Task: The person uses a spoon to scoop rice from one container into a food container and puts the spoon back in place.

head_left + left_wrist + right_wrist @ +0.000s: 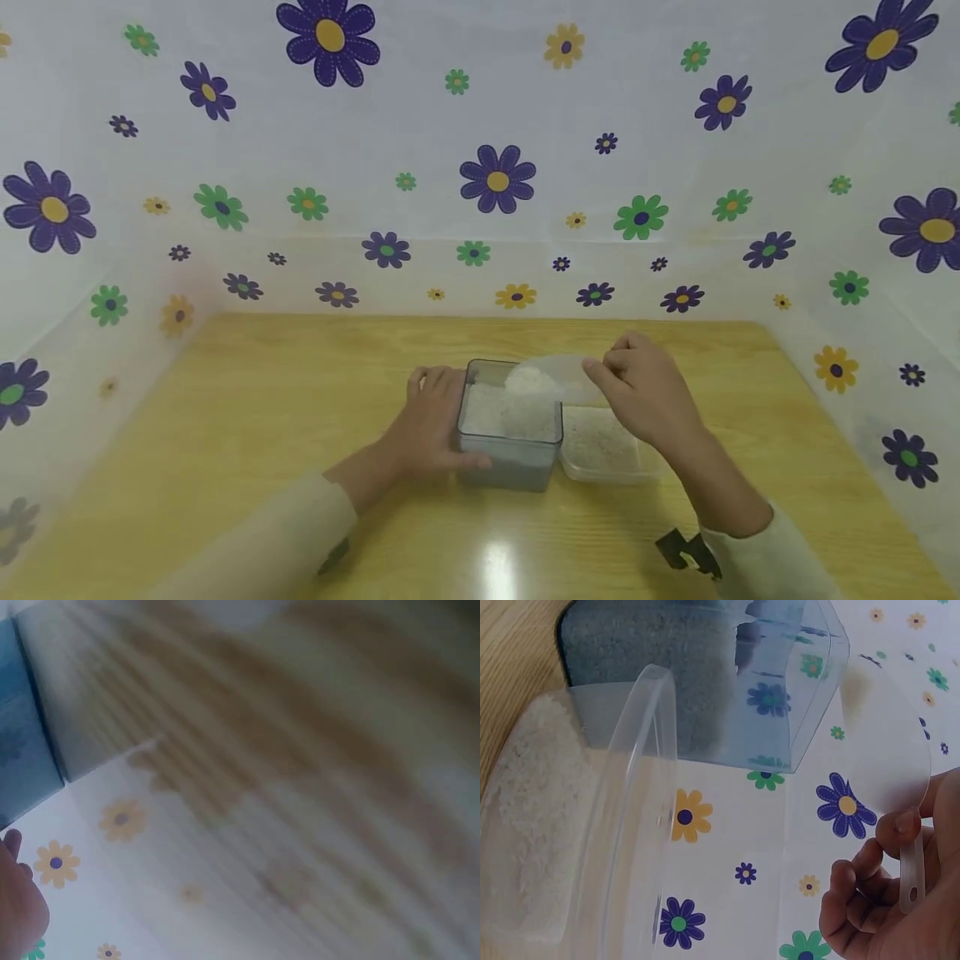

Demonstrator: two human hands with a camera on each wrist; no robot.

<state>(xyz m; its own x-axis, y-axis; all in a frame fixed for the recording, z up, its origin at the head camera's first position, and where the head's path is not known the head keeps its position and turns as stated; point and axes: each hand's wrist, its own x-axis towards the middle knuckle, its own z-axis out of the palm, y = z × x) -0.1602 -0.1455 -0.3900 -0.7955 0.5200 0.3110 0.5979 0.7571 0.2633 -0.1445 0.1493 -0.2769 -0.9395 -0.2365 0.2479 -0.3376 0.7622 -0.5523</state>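
Note:
My right hand (648, 392) grips the short handle of a translucent plastic scoop (573, 379). White rice (529, 382) sits in the scoop's front end, over the opening of a blue-grey see-through container (506, 467). That container is filled with rice well up its walls. Against its left side lies my left hand (433, 425), thumb across the front wall and fingers toward the back corner. In the right wrist view, the fingers and thumb (907, 825) pinch the handle, while the scoop's pale underside (889, 742) faces the camera.
A low clear plastic tub (607, 475) holding rice stands right beside the container, under my right forearm. Both stand on a wooden table (300, 375). White flower-printed sheeting (420, 125) encloses the back and sides.

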